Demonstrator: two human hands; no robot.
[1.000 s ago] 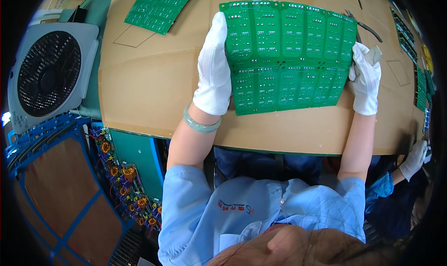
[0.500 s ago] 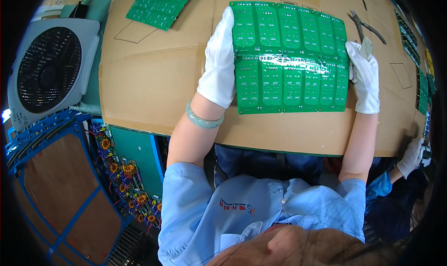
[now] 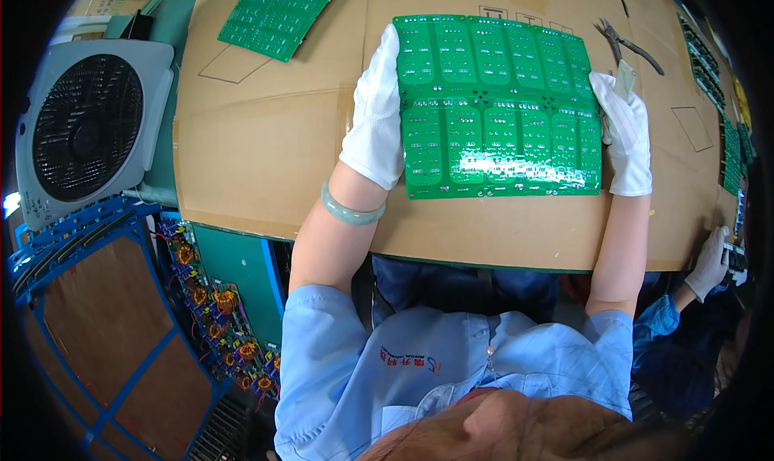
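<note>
From my remote seat I count one green circuit board (image 3: 500, 98) in grasp, solder side facing up, held over the cardboard-topped counter (image 3: 266, 154) between two gloved hands. The left hand (image 3: 374, 118) has its fingers pressed together along the board's left edge; the thumb is hidden from me. The right hand (image 3: 621, 126) pinches the right edge, and one pale strip (image 3: 625, 79) pokes out of its grip; I can't tell what it is.

One pair of pliers (image 3: 625, 45) lies just beyond that hand. I see one second board (image 3: 280, 13) at the upper left. The held board blocks my view of the counter beneath and partly covers some drawn outlines. More boards (image 3: 700, 62) line the right rim, too crowded to count, near one co-worker's gloved hand (image 3: 709, 266). One fan (image 3: 87, 130) stands left.
</note>
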